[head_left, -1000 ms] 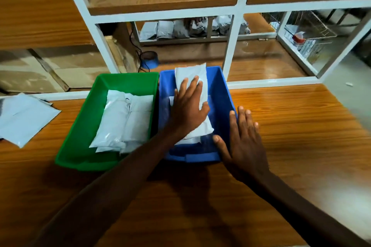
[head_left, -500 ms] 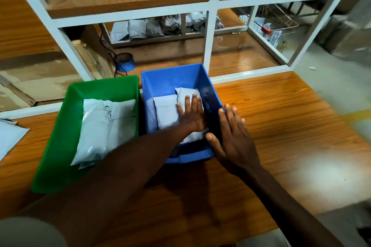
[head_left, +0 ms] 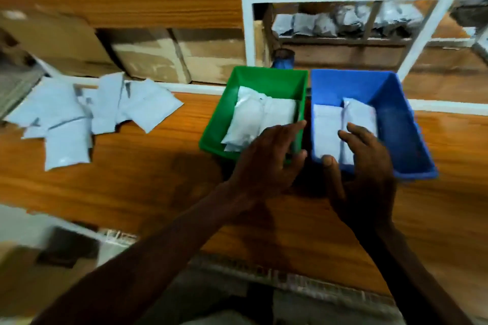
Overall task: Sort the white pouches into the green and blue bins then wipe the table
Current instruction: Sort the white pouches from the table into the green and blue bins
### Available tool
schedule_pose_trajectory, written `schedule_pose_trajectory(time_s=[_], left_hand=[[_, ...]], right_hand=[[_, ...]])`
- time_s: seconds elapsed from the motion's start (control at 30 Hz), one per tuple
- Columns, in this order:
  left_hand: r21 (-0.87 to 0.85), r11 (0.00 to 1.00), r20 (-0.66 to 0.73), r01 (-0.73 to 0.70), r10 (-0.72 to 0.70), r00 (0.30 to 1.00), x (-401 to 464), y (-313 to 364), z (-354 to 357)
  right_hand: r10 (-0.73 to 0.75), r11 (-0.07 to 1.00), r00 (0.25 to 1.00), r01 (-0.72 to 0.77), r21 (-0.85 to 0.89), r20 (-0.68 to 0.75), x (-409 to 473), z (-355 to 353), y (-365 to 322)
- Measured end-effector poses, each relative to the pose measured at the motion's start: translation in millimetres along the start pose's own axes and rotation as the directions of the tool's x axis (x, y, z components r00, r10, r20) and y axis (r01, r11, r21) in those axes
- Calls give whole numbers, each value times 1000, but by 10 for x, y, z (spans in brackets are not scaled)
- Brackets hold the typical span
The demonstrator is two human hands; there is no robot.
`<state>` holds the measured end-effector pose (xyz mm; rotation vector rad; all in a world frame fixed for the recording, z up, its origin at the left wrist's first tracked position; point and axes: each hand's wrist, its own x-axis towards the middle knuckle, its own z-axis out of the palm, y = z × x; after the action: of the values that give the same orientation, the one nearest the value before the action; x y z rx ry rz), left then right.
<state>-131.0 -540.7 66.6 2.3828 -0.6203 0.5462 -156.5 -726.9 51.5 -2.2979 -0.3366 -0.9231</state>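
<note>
The green bin (head_left: 264, 75) and the blue bin (head_left: 396, 124) stand side by side on the wooden table (head_left: 148, 182). White pouches (head_left: 252, 116) lie in the green bin, and two more pouches (head_left: 327, 124) lie in the blue bin. A loose pile of several white pouches (head_left: 79, 113) is spread over the table's far left. My left hand (head_left: 269, 159) hovers over the green bin's near right corner, fingers relaxed and holding nothing. Over the blue bin's near edge is my right hand (head_left: 365, 169), loosely curved above a pouch, with nothing in it.
A white-framed shelf (head_left: 247, 8) rises behind the table, with cardboard boxes (head_left: 148, 55) on the left and more grey pouches (head_left: 343, 21) stored at the back right. A blue tape roll (head_left: 284, 59) sits just behind the green bin.
My left hand has come out of the blue bin and now sits over the green bin's corner. My right hand shifted from the bin's side to its near edge. The view swung left.
</note>
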Motion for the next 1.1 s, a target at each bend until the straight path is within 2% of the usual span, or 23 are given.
schedule_pose_trajectory(time_s=[0.1, 0.27, 0.4, 0.5, 0.7, 0.93, 1.1], left_hand=[[59, 992, -30, 109, -107, 994, -499, -351, -447], [155, 948, -157, 279, -255, 954, -1163, -990, -1202], [195, 902, -211, 385, -345, 914, -1535, -1597, -1802], [195, 866, -243, 461, -413, 878, -1735, -2195, -2215], [242, 823, -250, 514, -459, 853, -1883, -3336, -2951], [309, 774, -253, 553, -493, 832, -1830, -4457, -3615], [346, 749, -243, 565, -510, 825, -1781, -5092, -3986]], right_hand=[[-62, 990, 997, 55, 131, 44, -25, 443, -519], [-142, 949, 981, 97, 301, 132, -55, 1278, -1355], [-202, 925, 967, 135, 356, 158, -32, 2003, -1994], [-244, 928, 953, 175, 330, 181, 0, 2627, -2456], [-218, 940, 932, 120, 320, 291, 169, 3804, -3244], [-264, 930, 909, 152, 335, 322, 516, 4935, -3919], [-304, 932, 852, 173, 319, 427, 748, 5634, -4333]])
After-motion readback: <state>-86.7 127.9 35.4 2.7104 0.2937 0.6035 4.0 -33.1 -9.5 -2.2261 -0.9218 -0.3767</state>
